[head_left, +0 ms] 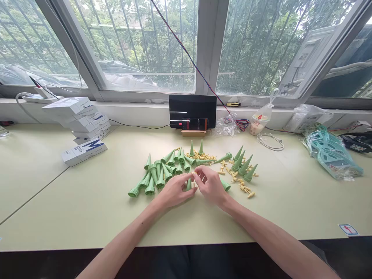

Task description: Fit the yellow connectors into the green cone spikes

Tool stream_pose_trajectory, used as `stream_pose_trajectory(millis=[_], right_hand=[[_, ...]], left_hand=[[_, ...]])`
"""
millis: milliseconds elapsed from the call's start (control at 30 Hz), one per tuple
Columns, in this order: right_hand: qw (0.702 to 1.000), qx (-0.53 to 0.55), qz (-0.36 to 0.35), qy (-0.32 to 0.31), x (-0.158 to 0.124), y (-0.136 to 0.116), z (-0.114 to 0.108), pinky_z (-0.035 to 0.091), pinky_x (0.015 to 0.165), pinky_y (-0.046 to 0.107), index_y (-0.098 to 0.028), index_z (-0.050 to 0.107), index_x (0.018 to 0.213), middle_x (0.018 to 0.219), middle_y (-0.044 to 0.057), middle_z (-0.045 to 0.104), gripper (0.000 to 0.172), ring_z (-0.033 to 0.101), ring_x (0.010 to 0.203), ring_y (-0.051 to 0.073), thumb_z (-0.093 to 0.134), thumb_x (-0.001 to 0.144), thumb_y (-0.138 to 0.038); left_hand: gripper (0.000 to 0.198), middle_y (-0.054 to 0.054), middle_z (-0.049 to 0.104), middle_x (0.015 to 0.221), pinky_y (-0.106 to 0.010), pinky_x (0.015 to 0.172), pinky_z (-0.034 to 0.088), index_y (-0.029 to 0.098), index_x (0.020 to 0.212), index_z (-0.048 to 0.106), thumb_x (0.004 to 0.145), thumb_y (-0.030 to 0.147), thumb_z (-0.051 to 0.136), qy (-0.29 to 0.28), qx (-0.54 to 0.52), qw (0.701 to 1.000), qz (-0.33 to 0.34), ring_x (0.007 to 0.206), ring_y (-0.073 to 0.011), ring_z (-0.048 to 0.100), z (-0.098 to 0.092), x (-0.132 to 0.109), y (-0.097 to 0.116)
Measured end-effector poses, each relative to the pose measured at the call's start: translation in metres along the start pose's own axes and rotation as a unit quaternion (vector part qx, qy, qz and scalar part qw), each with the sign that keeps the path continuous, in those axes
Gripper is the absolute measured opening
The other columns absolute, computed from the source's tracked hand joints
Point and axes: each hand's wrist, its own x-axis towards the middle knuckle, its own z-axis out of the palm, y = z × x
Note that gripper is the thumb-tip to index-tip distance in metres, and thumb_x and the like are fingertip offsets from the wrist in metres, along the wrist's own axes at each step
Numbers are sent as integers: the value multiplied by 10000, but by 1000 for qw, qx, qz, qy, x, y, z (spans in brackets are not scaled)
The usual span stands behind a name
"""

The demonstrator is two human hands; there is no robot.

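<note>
Near the front middle of the table, my left hand (175, 190) is closed around a green plastic cone spike (188, 185), partly hidden by the fingers. Close against it, my right hand (211, 185) pinches a small yellow plastic piece (194, 173) at the fingertips, mostly covered. Another green spike (225, 185) lies partly behind the right hand. To the left is a heap of green spikes (153, 172) with flared, ribbed caps. Beyond the hands lies a pile of small yellow pieces (203, 156). Several spikes (244, 164) stand or lean at the right, among more yellow pieces (247, 190).
A phone (195, 124) leans on a dark screen (192, 104) at the back. White boxes (84, 152) are stacked at the left. A bagged cup (258, 124), a coiled white cable (270, 142) and wrapped turquoise items (331, 153) lie to the right.
</note>
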Motion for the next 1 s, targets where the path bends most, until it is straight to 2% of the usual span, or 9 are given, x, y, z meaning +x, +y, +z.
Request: stream_pose_trajectory(millis=[133, 400, 633, 1000], right_hand=[[1000, 2, 4, 7, 1, 1, 0, 468, 563, 249, -192, 578, 943, 824, 19, 634, 79, 568, 627, 131, 514, 940, -237], [1000, 5, 6, 16, 2, -2, -1, 460, 555, 250, -187, 591, 951, 817, 23, 636, 95, 560, 621, 130, 512, 944, -239], [1000, -22, 2, 3, 2, 3, 1, 475, 600, 273, -171, 635, 1023, 873, 58, 662, 171, 589, 696, 157, 486, 957, -222], [999, -33, -19, -39, 1, 8, 2, 486, 623, 285, -176, 670, 1017, 918, 79, 684, 208, 605, 748, 173, 470, 963, -194]], left_hand=[[138, 67, 384, 608, -235, 544, 282, 212, 994, 580, 895, 282, 515, 6, -10, 1000, -17, 557, -111, 349, 1, 0, 0], [189, 25, 512, 751, -252, 577, 320, 202, 1065, 571, 931, 307, 489, 55, -6, 998, -39, 596, -119, 410, 3, 1, -6], [135, 8, 564, 849, -257, 607, 379, 209, 1012, 582, 941, 299, 509, 119, -19, 992, -40, 591, -108, 414, 3, 3, -11], [142, 1, 547, 814, -253, 594, 389, 213, 1008, 610, 952, 308, 521, 158, -20, 987, -27, 600, -115, 438, 3, 3, -12]])
